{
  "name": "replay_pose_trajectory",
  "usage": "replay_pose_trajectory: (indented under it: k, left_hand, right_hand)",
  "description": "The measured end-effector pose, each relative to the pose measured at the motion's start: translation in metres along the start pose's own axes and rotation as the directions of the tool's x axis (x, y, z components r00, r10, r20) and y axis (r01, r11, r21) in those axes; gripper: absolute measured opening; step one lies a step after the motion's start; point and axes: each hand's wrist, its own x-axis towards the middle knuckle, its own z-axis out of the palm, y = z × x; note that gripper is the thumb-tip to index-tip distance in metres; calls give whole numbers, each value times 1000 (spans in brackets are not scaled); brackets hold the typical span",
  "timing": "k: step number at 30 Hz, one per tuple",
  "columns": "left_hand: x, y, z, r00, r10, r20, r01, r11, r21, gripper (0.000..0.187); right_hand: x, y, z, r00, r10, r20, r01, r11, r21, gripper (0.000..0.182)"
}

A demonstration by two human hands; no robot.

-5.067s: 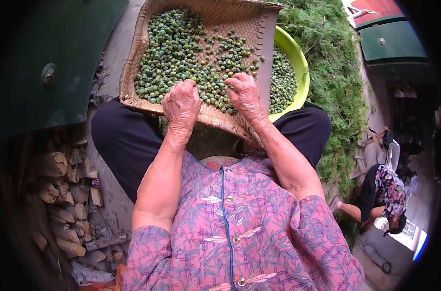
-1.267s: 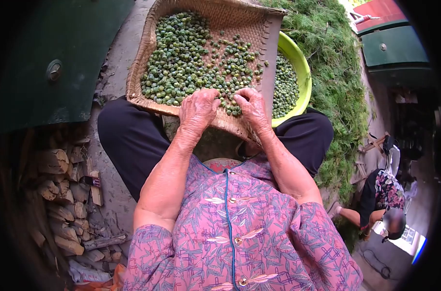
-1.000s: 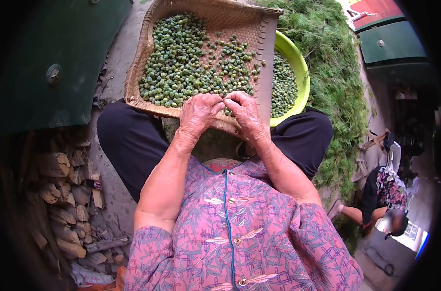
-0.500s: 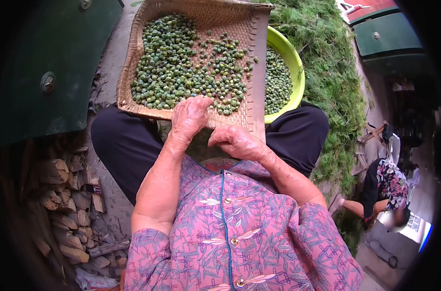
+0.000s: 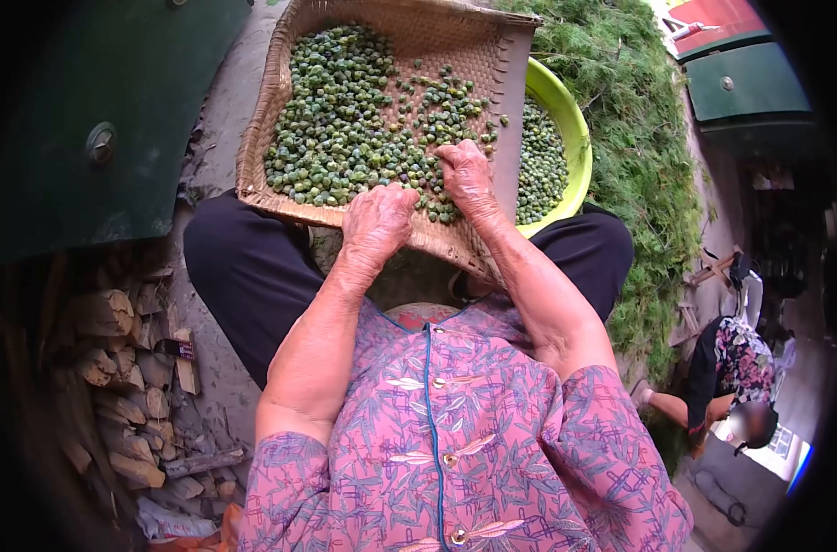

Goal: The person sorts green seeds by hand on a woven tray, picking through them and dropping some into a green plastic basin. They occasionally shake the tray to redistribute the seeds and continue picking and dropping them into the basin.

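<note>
Small round green fruits (image 5: 331, 120) lie heaped in a woven basket tray (image 5: 441, 39), thickest on its left side and thinner on the right. My left hand (image 5: 379, 219) rests over the tray's near edge, its fingers curled down at the fruits; whatever they hold is hidden. To its right, my right hand (image 5: 467, 178) reaches in over the tray with fingers bent and pinched together among the fruits. I cannot make out what is between them. A yellow-green basin (image 5: 579, 138) with more of the same fruits stands partly under the tray's right side.
Cut green foliage (image 5: 635, 138) covers the ground to the right. Split firewood (image 5: 115, 368) is stacked at lower left, below a dark green panel (image 5: 41, 138). Another person (image 5: 740, 359) in a floral top bends over at the far right.
My right hand has moved up and forward, from below the tray's near edge to the fruits inside. My left hand stays by the edge. The whole view has shifted slightly.
</note>
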Motion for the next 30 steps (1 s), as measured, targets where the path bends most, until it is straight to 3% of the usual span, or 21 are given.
replay_pose_trajectory:
  k: [1,6,10,12,13,14,15,16,18,22,24,30]
  left_hand:
    - [0,-1,1,1000,6,-2,-6,1000,7,15]
    - [1,1,-2,1000,1,17,-1,1000,13,15]
    - [1,0,1,994,-77,-74,70,994,-88,16]
    - [4,0,3,969,-129,-210,76,967,-242,14]
    - [4,0,4,970,-126,-209,73,967,-244,14]
    - [4,2,0,967,-175,-185,119,953,-280,17]
    - [5,3,-3,962,-222,-160,164,936,-312,20]
    - [6,4,-4,962,-219,-160,162,936,-312,20]
    - [7,3,-7,957,-270,-106,210,896,-392,22]
    - [7,-1,-4,953,-274,-129,171,839,-517,26]
    - [7,2,-14,964,-264,-10,203,764,-613,31]
    - [10,-11,1,966,-259,-30,145,629,-764,32]
  right_hand:
    - [2,2,3,997,-71,6,71,997,-28,12]
    - [8,-4,4,991,-79,110,98,980,-176,14]
    - [6,-1,0,999,-40,17,39,997,62,12]
    - [3,-2,-9,1000,5,-24,-1,986,169,11]
    - [0,-2,-15,946,247,209,-321,798,510,12]
    - [-3,-4,-22,797,352,491,-604,417,679,13]
    - [-6,-7,-28,735,342,585,-666,206,717,16]
    - [-10,-9,-31,736,344,583,-665,205,719,16]
    - [-16,-14,-32,719,309,622,-664,46,746,18]
    - [-24,-21,-30,758,231,610,-632,24,775,15]
    - [-26,-31,-32,761,226,608,-625,9,780,16]
    - [-29,-41,-30,774,185,606,-622,44,782,18]
